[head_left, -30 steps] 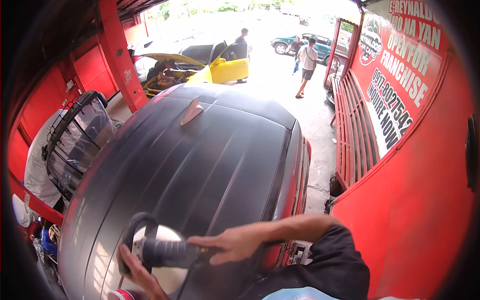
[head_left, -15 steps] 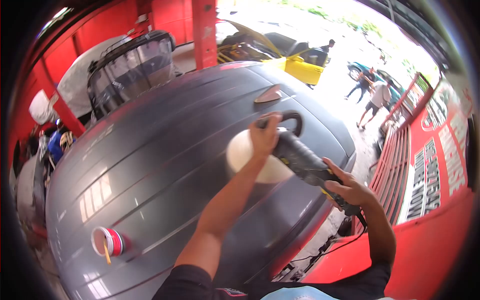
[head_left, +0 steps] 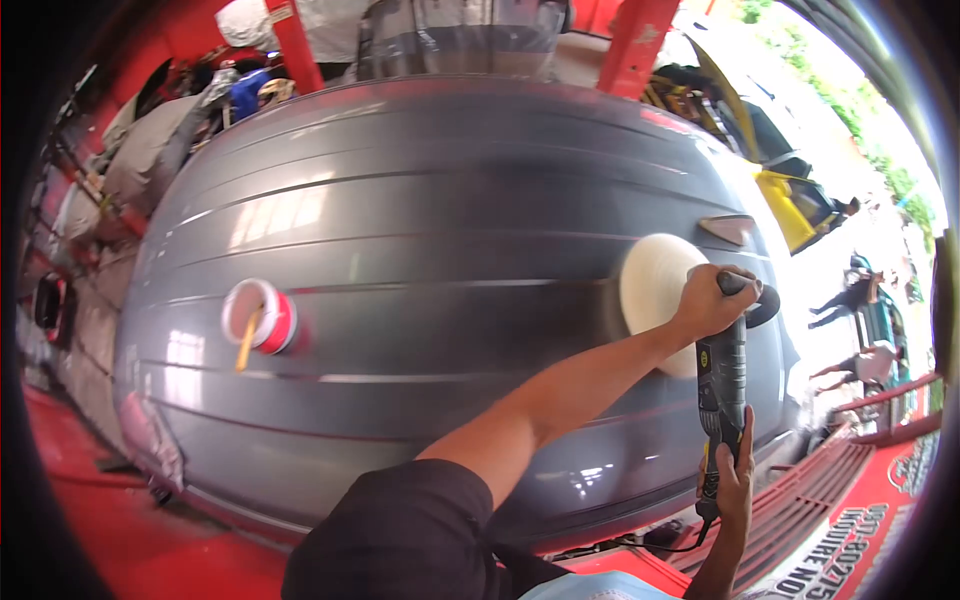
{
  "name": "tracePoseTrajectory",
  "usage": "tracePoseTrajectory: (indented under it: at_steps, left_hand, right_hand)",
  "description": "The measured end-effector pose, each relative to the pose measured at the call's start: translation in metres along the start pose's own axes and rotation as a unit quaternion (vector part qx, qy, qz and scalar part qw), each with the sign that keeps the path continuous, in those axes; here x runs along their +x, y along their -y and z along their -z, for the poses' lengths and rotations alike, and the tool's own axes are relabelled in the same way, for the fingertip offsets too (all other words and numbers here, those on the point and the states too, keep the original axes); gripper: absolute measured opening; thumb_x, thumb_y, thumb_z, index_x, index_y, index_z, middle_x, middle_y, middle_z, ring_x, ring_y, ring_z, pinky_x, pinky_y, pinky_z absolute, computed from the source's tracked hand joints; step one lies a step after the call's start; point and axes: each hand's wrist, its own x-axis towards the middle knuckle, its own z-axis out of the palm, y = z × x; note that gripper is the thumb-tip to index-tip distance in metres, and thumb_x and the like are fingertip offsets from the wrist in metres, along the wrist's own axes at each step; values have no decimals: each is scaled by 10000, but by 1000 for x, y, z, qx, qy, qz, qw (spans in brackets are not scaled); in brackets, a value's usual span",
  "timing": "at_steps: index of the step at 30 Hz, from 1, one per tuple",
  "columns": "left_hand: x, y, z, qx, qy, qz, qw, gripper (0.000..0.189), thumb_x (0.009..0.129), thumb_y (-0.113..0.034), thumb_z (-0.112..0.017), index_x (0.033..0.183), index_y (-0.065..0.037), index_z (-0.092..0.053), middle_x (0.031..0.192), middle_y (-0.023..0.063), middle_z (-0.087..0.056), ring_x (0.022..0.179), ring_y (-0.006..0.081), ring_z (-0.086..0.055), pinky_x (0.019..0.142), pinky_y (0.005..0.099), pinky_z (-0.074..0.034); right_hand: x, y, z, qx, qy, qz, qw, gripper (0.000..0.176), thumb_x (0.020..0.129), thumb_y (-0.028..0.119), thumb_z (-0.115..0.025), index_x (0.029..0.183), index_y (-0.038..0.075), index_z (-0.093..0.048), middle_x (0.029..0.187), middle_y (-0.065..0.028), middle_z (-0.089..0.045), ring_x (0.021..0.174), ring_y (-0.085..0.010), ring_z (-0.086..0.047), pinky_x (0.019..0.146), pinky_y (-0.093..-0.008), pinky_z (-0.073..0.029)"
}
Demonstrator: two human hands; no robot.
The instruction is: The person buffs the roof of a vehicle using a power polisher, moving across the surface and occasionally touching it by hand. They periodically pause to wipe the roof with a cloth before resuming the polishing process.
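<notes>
My left hand (head_left: 708, 300) is closed around the front handle of a black electric polisher (head_left: 722, 375). Farther back, my right hand (head_left: 737, 480) wraps the rear grip, with its thumb along the body. The wide, cream-white polishing pad (head_left: 655, 285) rests on a dark grey car roof (head_left: 450, 235), partly covered by my left hand and forearm. Just beyond the pad sits a shark-fin antenna (head_left: 728, 230). To the left on the roof stands a red-and-white tub (head_left: 278, 325) with a yellowish stick (head_left: 246, 345) leaning out.
A power cord (head_left: 690, 545) trails from the polisher's rear end. Red slatted bars (head_left: 800, 510) and a lettered red panel are at lower right. A yellow car (head_left: 790, 210) and several people are outside at right. A red post (head_left: 640, 45) rises behind the roof.
My view has turned, so the roof now lies level across it. The polisher appears farther right and more upright in the picture. Both hands keep their hold, and the tub stays on the roof.
</notes>
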Motion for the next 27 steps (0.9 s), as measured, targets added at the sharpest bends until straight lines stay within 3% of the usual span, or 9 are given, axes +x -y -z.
tracePoseTrajectory:
  at_steps: [5, 6, 9, 16, 19, 20, 22, 24, 27]
  left_hand:
    - [-65, -32, 101, -72, -110, -80, 988, 190, 897, -130, -694, 1007, 19, -732, 762, 7, -668, 695, 85, -609, 664, 264, -519]
    - [-79, -34, 121, -92, -125, -64, 986, 191, 904, -121, -691, 1036, 12, -730, 789, 8, -673, 719, 88, -613, 672, 268, -519]
    - [-120, -38, 219, 65, -129, -14, 989, 354, 1039, -165, -545, 1356, -8, -559, 1349, 102, -591, 1197, 160, -588, 957, 259, -514]
    - [-168, -60, 387, 296, -363, -141, 872, 451, 1023, -313, -469, 1319, 14, -561, 1302, 126, -563, 1085, 212, -590, 879, 314, -493]
    - [-158, -89, 416, 76, -127, -78, 986, 426, 1000, -350, -533, 1197, 21, -604, 1045, 82, -613, 863, 148, -567, 749, 274, -433]
    - [-145, -96, 394, 0, -34, -92, 995, 429, 997, -346, -540, 1203, 25, -607, 1063, 92, -617, 868, 160, -575, 760, 280, -437]
    - [-116, -76, 329, 119, -318, -63, 938, 454, 999, -343, -541, 1237, 40, -596, 1149, 123, -609, 956, 198, -588, 814, 307, -457]
    - [-81, -47, 304, 149, -259, -80, 951, 460, 982, -314, -586, 1308, 10, -579, 1320, 107, -551, 1158, 249, -557, 940, 355, -464]
    - [-38, -53, 187, 110, -178, -63, 976, 311, 954, -200, -614, 1150, 28, -692, 1130, 81, -637, 996, 174, -604, 799, 286, -482]
  right_hand:
    - [-22, 30, -77, -94, 93, 56, 990, 813, 890, 34, -491, 1612, 162, -139, 718, -48, -552, 510, -98, -506, 477, -273, -452]
    - [-24, 48, -89, -121, 132, 36, 983, 797, 905, 83, -544, 1600, 142, -159, 933, -155, -610, 757, -261, -596, 673, -344, -485]
    - [-28, 74, -135, -163, 203, 123, 958, 792, 929, 188, -632, 1581, 133, -185, 1192, -292, -652, 1123, -478, -618, 938, -447, -502]
    - [-21, 90, -227, -92, 274, 218, 932, 732, 1003, 341, -531, 1596, 216, -120, 1004, -273, -688, 916, -478, -665, 816, -506, -520]
    - [-21, 99, -229, -78, 335, 182, 921, 730, 1006, 330, -514, 1600, 225, -105, 866, -270, -670, 816, -441, -681, 765, -510, -512]
    - [-21, 98, -223, -78, 322, 180, 926, 730, 1006, 330, -514, 1600, 225, -105, 866, -270, -670, 816, -441, -681, 765, -510, -512]
    - [-19, 95, -205, -79, 285, 167, 940, 733, 1000, 326, -516, 1600, 214, -109, 867, -277, -669, 819, -447, -679, 771, -512, -516]
    - [-17, 97, -176, -101, 252, 134, 953, 725, 994, 357, -512, 1595, 206, -135, 928, -296, -672, 857, -473, -669, 810, -515, -519]
    - [-6, 79, -134, -113, 160, 106, 975, 747, 996, 388, -518, 1597, 219, -108, 951, -306, -665, 920, -474, -661, 851, -500, -507]
